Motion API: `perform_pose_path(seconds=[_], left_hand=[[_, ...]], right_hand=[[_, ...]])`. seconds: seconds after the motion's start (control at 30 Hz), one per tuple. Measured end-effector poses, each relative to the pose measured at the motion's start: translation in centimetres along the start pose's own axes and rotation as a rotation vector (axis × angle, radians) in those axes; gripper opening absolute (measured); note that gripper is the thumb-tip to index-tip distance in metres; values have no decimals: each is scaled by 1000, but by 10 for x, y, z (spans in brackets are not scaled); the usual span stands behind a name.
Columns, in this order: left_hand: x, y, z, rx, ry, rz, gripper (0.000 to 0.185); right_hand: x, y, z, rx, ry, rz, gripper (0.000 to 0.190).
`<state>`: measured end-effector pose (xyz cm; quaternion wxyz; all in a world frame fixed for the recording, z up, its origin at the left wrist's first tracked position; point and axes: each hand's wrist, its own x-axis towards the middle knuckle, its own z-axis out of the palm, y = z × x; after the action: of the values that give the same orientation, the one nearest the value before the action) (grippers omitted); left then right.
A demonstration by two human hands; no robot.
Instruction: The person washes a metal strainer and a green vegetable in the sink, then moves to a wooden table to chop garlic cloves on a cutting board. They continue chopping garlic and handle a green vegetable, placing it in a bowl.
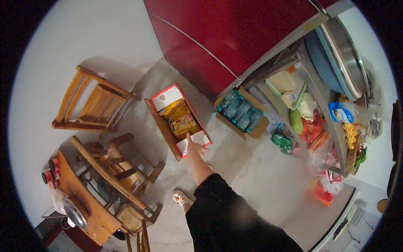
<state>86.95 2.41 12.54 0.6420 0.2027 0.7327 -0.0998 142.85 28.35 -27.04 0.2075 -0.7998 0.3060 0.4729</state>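
Note:
My right hand (194,148), in a black sleeve, reaches out over the near flap of an open cardboard box (163,134) on the floor. Its index finger points at the box's contents and the hand holds nothing. Inside the box lie several yellow plastic packets (182,124); the fingertip is close to them, and I cannot tell whether it touches. Right of it stands a second open cardboard box (231,124) with several clear bottles (242,110) with teal caps. My left hand is out of view.
Wooden chairs (104,100) and a wooden table (100,228) stand at the left. A red cabinet or appliance (204,28) is at the top. The metal rack (327,116) at the right holds vegetables, bags and basins (327,60). A green plastic bag (282,143) lies beside the rack.

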Motion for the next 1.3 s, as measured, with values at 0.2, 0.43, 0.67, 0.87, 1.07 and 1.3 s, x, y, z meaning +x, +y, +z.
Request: perform_pose_path(seconds=[0.2, 0.43, 0.67, 0.87, 1.07, 1.3], left_hand=[[-16, 11, 32, 64, 25, -9, 36], [-11, -16, 43, 65, 4, 4, 39], [31, -109, 9, 20, -17, 44, 35], [12, -154, 53, 93, -56, 33, 41], [30, -176, 35, 131, -98, 41, 40], [33, -158, 21, 66, -74, 115, 36]], right_hand=[[13, -30, -11, 393, 157, 425, 138], [-46, -53, -20, 141, 314, 268, 137], [-3, -52, -3, 50, 629, 196, 95], [-43, -22, -49, 475, 271, 0, 71], [13, 50, -56, 404, -106, -281, 37], [127, 181, -134, 68, 44, -495, 20]])
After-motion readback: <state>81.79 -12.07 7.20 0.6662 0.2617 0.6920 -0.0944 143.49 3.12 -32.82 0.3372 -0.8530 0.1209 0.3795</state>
